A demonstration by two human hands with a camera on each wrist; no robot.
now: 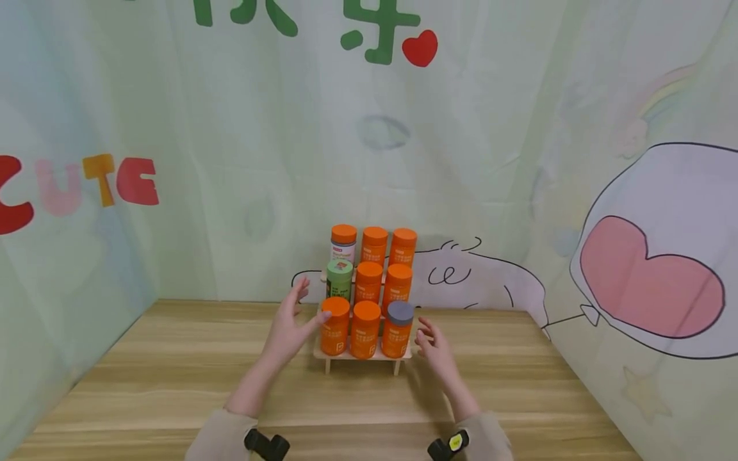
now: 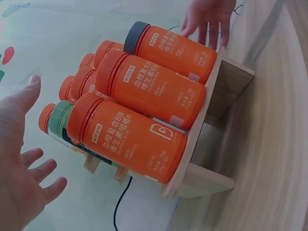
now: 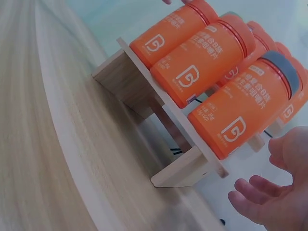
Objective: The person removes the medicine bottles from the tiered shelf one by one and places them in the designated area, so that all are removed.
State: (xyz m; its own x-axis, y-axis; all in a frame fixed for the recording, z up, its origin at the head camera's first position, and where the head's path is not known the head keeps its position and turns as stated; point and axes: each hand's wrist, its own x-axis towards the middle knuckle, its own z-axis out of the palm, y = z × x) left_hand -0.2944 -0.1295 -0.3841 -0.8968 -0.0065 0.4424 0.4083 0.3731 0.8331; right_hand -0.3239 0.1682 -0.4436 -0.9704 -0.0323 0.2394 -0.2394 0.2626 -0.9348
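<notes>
A small wooden stepped rack (image 2: pixel 209 180) holds several bottles in three rows. Its front row has two orange bottles with orange caps, the left one (image 1: pixel 334 333) and the middle one (image 1: pixel 365 333), plus an orange bottle with a grey cap (image 1: pixel 396 336) on the right. Behind stands a green bottle (image 1: pixel 339 282), and at the back left a white-labelled bottle (image 1: pixel 343 248) with an orange cap. My left hand (image 1: pixel 288 330) is spread beside the rack's left side, its thumb overlapping the front left bottle in the head view. Fingers relaxed, my right hand (image 1: pixel 436 351) is by the grey-capped bottle. Both hands hold nothing.
The rack stands on a wood-grain table (image 1: pixel 219 358) close to its back edge. A printed curtain (image 1: pixel 461 160) hangs behind and at both sides. Under the rack, a dark cable (image 2: pixel 121 204) shows against the curtain. Black wrist cameras (image 1: pixel 266 444) sit at both cuffs.
</notes>
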